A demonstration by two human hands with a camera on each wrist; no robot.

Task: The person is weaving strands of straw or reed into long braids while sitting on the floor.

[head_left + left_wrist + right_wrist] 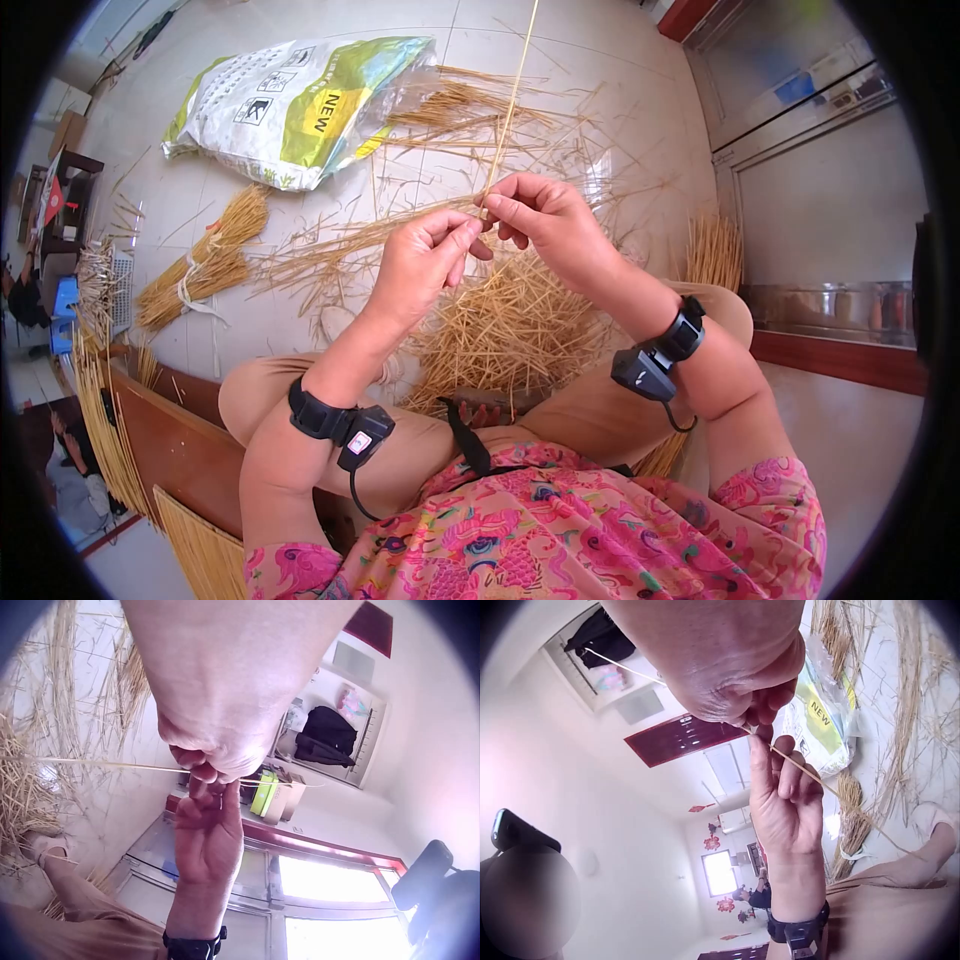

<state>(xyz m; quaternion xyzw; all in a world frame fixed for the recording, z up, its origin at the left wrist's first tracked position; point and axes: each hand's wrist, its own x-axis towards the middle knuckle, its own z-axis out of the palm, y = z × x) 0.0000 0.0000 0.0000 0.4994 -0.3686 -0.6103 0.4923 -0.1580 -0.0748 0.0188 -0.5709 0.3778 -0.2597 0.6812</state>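
Nearest to us is the flowered shirt (560, 530), and beyond it the bent knees (600, 410) in tan trousers, with a black wrist camera (355, 435) strapped on each forearm. Just above the knees we see the 2 hands raised and meeting fingertip to fingertip. The left hand (425, 260) pinches a single straw stalk (512, 95) between thumb and fingers, and its other fingers are curled in loosely. The right hand (545, 225) pinches the same stalk just beside it, thumb pressed against the forefinger. The stalk is held in the air between the 2 pinches: from the head view it runs up and away from the fingers, almost upright, and past the top of the frame. From the left wrist we see it as a thin line (97, 763) leading out sideways from the pinch. From the right wrist it crosses the fingers (784, 761) of the left hand at a slant. Below the hands, between the knees, lies a loose straw pile (505, 330) on the tiled floor (640, 120). More straws are scattered farther out. To the left of them is a tied bundle (205, 262), bound with a pale strip. Farthest off lies a white and green bag (300, 105) printed with "NEW", with straw spilling from its open end.
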